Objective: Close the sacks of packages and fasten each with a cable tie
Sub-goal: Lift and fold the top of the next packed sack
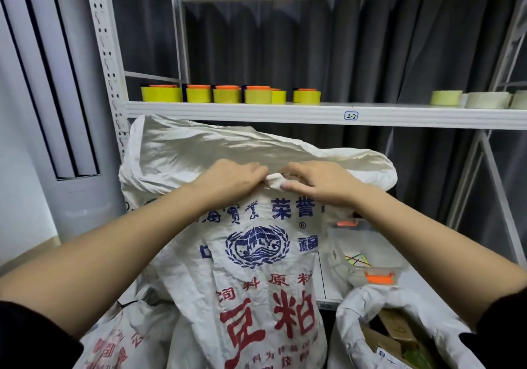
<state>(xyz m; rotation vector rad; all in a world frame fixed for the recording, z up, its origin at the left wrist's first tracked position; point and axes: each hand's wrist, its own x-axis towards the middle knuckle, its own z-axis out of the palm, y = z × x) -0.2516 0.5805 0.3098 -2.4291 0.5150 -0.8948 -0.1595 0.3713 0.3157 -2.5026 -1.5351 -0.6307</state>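
A white woven sack (256, 277) with blue and red print stands in front of me, its top flap (216, 149) folded back toward the shelf. My left hand (228, 180) and my right hand (316, 181) meet at the sack's neck. Both pinch a small bunch of the white fabric (275, 181) between fingers and thumbs. No cable tie shows in either hand. A second sack (370, 320) at the lower right stands open with cardboard packages (390, 337) inside. A third printed sack (119, 337) lies at the lower left.
A metal shelf (285, 112) crosses just behind the sack, carrying yellow tape rolls (228, 94) with orange cores and paler rolls (473, 99) at the right. A lower shelf board (368, 257) holds clear bags with orange pieces. A tall white column unit (57, 97) stands at the left.
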